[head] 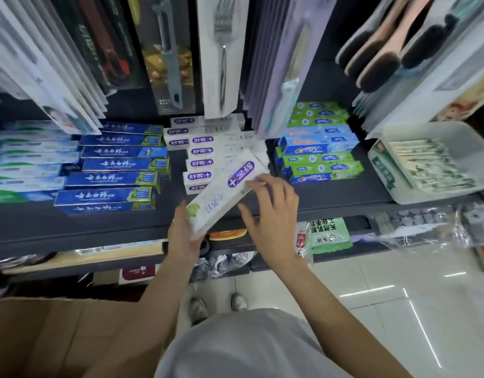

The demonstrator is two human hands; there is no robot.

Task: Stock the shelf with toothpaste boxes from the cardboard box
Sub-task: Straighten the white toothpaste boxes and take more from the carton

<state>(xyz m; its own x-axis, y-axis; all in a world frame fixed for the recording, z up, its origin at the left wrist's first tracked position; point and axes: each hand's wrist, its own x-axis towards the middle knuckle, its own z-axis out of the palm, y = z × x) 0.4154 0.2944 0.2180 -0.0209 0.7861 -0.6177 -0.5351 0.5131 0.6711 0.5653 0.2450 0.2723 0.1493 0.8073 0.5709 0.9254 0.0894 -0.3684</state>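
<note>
Head view, single frame examined. Left hand (184, 233) grips the near end of a white toothpaste box (226, 192), fingers curled round its underside. Right hand (270, 211) lies against the same box's right edge, fingertips touching near the purple logo, thumb spread toward the box's lower side; fingers only lightly bent. Box is held tilted and diagonal above the front lip of the dark shelf (80, 227), its far end overlapping the stack of matching white boxes (208, 156) at shelf centre. Blue toothpaste boxes (118, 175) stand in rows to the left of that stack; green and blue boxes (319, 151) are stacked to its right. A white tray of packets (428, 165) sits at far right. Hanging kitchen utensils (170, 53) occupy the rack above. Open cardboard box (58, 336) is on the floor at lower left, beside the person's legs; contents not visible
</note>
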